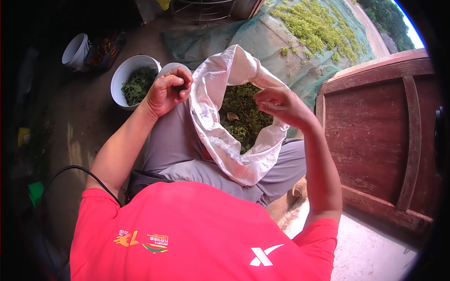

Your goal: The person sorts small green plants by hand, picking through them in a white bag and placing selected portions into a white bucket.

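Observation:
A white woven sack (208,119) stands between my knees with its mouth rolled outward. Inside lie small green plant sprigs (241,112), with one dry brown leaf (232,116) on top. My left hand (169,91) is raised beside the sack's left rim, its fingers curled in; whatever is within them does not show. Over the right side of the opening, my right hand (283,105) has its fingers bent and pressed together. Its fingertips hang above the sprigs, and I cannot make out what they pinch.
A white bucket of green leaves (136,86) stands to the left, with another white bucket (75,51) beyond it. Ahead, green netting (276,42) is spread with yellow-green plant material (318,28). A red wooden door panel (368,136) stands close on the right.

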`<control>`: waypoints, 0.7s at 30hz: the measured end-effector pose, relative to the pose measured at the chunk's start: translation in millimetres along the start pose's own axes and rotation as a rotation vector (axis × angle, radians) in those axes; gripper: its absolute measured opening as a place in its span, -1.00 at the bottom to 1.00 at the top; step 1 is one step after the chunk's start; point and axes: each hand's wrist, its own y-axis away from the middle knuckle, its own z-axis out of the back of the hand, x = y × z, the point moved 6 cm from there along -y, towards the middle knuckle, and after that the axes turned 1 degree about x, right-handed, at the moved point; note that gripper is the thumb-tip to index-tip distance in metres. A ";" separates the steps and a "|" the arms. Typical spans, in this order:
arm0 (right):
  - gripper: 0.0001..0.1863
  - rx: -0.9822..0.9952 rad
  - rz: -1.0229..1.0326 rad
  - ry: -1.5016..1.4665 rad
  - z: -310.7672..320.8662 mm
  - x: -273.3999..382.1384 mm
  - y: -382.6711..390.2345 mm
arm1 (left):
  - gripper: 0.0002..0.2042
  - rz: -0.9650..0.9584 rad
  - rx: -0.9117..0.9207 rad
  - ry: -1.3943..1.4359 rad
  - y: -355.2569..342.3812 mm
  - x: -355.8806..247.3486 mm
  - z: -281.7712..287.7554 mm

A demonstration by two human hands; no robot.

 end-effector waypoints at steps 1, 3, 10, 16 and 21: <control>-0.64 0.015 0.034 0.239 -26.5 -9.2 -4.5 | -0.86 0.002 0.003 0.003 1.3 0.9 -1.4; -0.63 -0.040 0.024 0.035 -60.0 -41.0 -12.1 | -0.84 0.012 0.013 0.004 3.7 1.7 -6.7; -0.63 -0.379 -0.161 0.471 -86.4 -101.1 -10.2 | -0.47 0.111 0.043 0.084 8.8 10.0 -2.7; -0.72 -0.357 -0.024 0.686 -125.3 -81.4 -37.6 | -0.50 0.072 0.065 0.061 5.3 11.2 -1.5; -0.80 -0.409 -0.092 0.726 -138.4 -111.8 -55.2 | -0.55 0.081 0.080 0.030 8.2 14.6 -0.6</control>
